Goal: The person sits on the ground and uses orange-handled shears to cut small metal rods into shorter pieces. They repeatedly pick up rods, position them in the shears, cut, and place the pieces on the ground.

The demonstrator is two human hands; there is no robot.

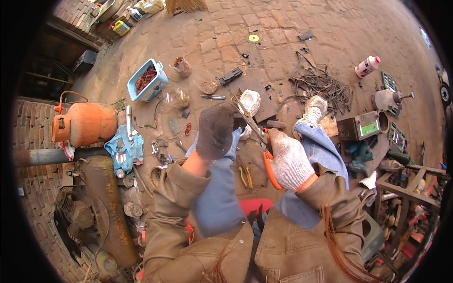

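I look down on a brick-paved floor (214,47), the broadest thing in my head view. Next in size is the brown jacket (292,245) of the person wearing my camera, then the blue jeans (214,198) below its sleeves. At my left is an orange gas cylinder (92,124); toward the right a tangle of dark cables (325,85) spreads over the bricks. Nearer the right edge I have a dark box with a green label (348,129), and up on the left a light-blue tub (159,78) with reddish-brown scraps in it.

The right hand (289,158), in a whitish knit glove, is clamped on an orange-handled tool (272,174). That tool is between the knees, its metal end slanting up and left toward the left hand (216,132). The left hand, in a dark glove, is curled; I cannot tell what, if anything, it grips. Smaller still, yellow-handled pliers (246,177) lie on the floor between the legs, and a small red tool (188,129) lies left of the dark glove.
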